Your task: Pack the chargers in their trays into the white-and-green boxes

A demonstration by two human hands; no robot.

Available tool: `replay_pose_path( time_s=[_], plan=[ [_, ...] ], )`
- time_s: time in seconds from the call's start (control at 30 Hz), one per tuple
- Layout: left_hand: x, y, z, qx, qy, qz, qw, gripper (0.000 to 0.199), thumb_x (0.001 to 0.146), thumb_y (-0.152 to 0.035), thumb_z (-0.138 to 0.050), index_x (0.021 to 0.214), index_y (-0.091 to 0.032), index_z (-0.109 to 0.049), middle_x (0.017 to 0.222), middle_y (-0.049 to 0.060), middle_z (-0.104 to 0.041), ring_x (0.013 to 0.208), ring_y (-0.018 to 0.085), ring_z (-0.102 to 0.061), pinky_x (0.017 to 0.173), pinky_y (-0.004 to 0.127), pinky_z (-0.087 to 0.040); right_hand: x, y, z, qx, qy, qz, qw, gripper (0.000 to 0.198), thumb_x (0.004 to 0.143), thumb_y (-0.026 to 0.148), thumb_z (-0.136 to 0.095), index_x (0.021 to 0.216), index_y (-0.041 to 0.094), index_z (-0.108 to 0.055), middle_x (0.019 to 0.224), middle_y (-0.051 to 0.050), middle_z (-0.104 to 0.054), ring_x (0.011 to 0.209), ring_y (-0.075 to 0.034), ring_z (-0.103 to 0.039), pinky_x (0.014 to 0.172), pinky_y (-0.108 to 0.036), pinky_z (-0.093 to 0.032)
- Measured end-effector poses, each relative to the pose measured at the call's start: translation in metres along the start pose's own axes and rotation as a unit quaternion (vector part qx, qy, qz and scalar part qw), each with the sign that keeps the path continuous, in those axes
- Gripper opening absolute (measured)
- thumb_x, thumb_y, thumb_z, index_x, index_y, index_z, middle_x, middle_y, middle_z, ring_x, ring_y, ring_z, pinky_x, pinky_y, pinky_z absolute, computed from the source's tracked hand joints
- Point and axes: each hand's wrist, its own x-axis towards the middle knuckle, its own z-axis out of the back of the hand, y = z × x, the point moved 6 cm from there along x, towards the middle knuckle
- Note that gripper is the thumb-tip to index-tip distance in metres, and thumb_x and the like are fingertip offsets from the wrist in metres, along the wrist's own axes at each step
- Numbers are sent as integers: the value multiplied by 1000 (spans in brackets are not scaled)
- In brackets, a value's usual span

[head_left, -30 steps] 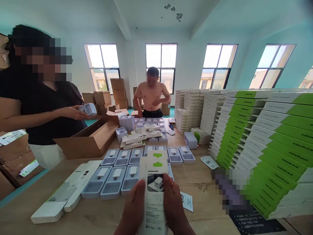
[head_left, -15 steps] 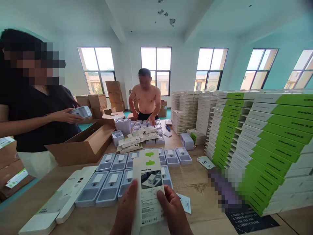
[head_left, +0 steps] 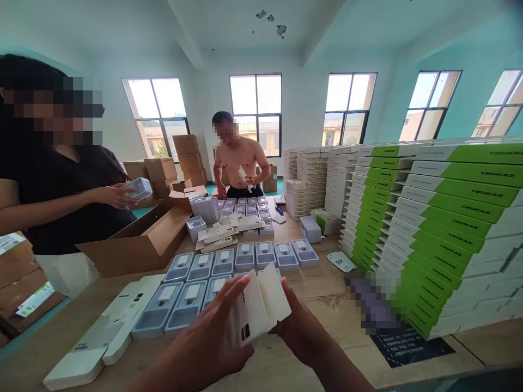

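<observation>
A small white cardboard box (head_left: pixel 254 313) is tilted in front of me, its end flap standing up. My left hand (head_left: pixel 223 326) is wrapped round its left side, thumb along the top edge. At the right, my right hand (head_left: pixel 302 329) closes on the flap end, with some fingertips hidden behind the card. Just beyond lie rows of pale plastic trays (head_left: pixel 184 306), each with a white charger-like block in it. Left of these rests a flattened white carton (head_left: pixel 116 316) with a printed face.
Tall stacks of green-and-white boxes (head_left: pixel 433 228) rise at the right. An open brown carton (head_left: pixel 134 247) stands at the left beside a person (head_left: pixel 61 190) holding clear trays. Another person (head_left: pixel 245 160) works across the table. A white card (head_left: pixel 341 261) lies right of the trays.
The printed white box, held upright with its face towards me, is now tipped over with its flap end up. Across the table, the person has lifted a white box from the trays.
</observation>
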Motion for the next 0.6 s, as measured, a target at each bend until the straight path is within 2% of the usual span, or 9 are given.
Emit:
replay_pose_path(
  time_s=[0.07, 0.17, 0.23, 0.33, 0.47, 0.53, 0.6],
  plan=[
    [-3, -10, 2, 82, 24, -44, 995, 110, 70, -13, -75, 162, -40, -22, 169, 14, -29, 144, 43, -47, 106, 57, -54, 0, -1, 0, -2, 1, -7, 1000, 68, 90, 76, -59, 125, 19, -71, 101, -9, -77, 86, -21, -70, 77, -31, -53],
    [-7, -18, 2, 121, 34, -85, 988, 101, 69, -9, -73, 156, -42, -34, 171, 13, -24, 141, 41, -52, 100, 52, -60, 0, -7, -1, 7, 27, -4, 1000, 65, 90, 74, -62, 120, 18, -73, 94, -7, -77, 82, -20, -68, 74, -29, -51],
    [-9, -24, 3, 112, 5, -127, 986, 95, 68, -5, -72, 150, -39, -38, 169, 14, -27, 142, 38, -51, 101, 50, -60, -1, -8, -2, 15, 41, 6, 999, 59, 89, 70, -65, 114, 17, -75, 90, -6, -76, 77, -18, -66, 69, -26, -49],
    [-13, -35, 7, 94, -63, -196, 974, 86, 70, 2, -66, 142, -33, -38, 164, 13, -33, 145, 32, -47, 106, 48, -57, 0, -8, -4, 15, 42, -4, 999, 48, 82, 56, -80, 108, 17, -76, 85, -4, -73, 69, -14, -60, 63, -23, -45],
    [-9, -43, 1, 126, -101, -223, 961, 76, 70, 3, -63, 136, -30, -40, 158, 15, -36, 138, 32, -51, 102, 51, -58, 8, -10, -2, -12, 31, -40, 999, 41, 75, 46, -86, 99, 15, -74, 76, 0, -65, 61, -10, -53, 60, -22, -42],
    [-7, -43, -3, 167, -124, -221, 953, 71, 70, 4, -60, 131, -29, -44, 154, 16, -39, 130, 33, -56, 97, 54, -60, 12, -8, 1, -88, 26, -37, 995, 34, 81, 48, -78, 89, 16, -71, 70, 2, -58, 57, -9, -46, 56, -22, -37],
    [-7, -43, -6, 213, -159, -222, 938, 66, 72, 6, -57, 126, -30, -47, 150, 16, -43, 126, 34, -57, 93, 58, -60, 12, -1, 3, -248, 4, 5, 969, 33, 90, 47, -68, 76, 18, -63, 64, 4, -52, 56, -9, -40, 54, -22, -31]
  ],
)
